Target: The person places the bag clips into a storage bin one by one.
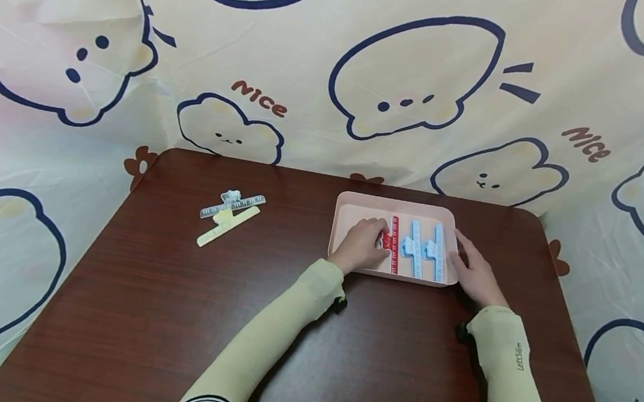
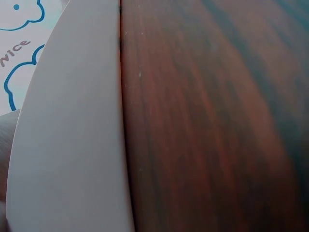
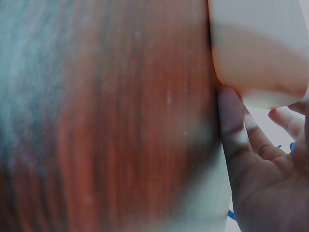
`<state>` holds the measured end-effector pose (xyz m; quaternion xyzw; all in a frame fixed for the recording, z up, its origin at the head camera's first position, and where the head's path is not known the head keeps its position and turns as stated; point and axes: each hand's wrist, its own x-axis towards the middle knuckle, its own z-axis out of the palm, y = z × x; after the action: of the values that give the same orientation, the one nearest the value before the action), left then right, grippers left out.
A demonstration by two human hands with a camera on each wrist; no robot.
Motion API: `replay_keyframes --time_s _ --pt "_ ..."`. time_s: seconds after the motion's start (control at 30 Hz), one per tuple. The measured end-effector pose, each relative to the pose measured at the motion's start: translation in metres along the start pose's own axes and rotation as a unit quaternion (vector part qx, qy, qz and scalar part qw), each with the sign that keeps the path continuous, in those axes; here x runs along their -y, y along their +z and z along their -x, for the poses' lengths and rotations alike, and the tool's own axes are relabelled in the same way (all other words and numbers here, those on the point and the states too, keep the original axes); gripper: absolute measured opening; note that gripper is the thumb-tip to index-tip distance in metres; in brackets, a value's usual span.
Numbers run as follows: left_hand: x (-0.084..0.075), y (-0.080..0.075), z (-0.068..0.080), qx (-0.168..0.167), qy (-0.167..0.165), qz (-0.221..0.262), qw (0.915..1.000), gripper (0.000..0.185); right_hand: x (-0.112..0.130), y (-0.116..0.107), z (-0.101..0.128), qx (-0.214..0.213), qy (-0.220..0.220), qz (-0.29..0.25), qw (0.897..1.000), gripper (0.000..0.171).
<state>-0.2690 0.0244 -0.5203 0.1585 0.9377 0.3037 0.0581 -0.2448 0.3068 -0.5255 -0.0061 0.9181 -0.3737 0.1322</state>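
A pale pink tray [image 1: 351, 201] sits on the table, its near side filling part of the left wrist view. Inside it, a red clip [image 1: 394, 244] lies beside two blue clips [image 1: 416, 249], their long bars side by side. My left hand [image 1: 361, 243] reaches over the tray's left part and pinches the red clip by its handle; the fingers hide some of it. At the tray's right end is my right hand [image 1: 476, 273], with extended fingers and thumb touching the outer wall. In the right wrist view the thumb [image 3: 231, 111] rests against the tray's corner.
Left of the tray, a yellow clip [image 1: 229, 226] and a greyish-blue clip [image 1: 233, 205] lie close together on the brown wooden table [image 1: 170, 303]. Behind it hangs a cream cloth [image 1: 313, 62] with cartoon prints, which also covers both sides.
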Motion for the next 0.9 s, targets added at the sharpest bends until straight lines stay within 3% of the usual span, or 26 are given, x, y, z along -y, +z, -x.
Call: replay_keyframes --time_s 0.9 --pt "-0.0005 -0.0099 0.0036 0.021 0.013 -0.01 0.9996 0.06 0.0016 -0.0001 0.0008 -0.001 0.0 -0.002 1.0 0.067"
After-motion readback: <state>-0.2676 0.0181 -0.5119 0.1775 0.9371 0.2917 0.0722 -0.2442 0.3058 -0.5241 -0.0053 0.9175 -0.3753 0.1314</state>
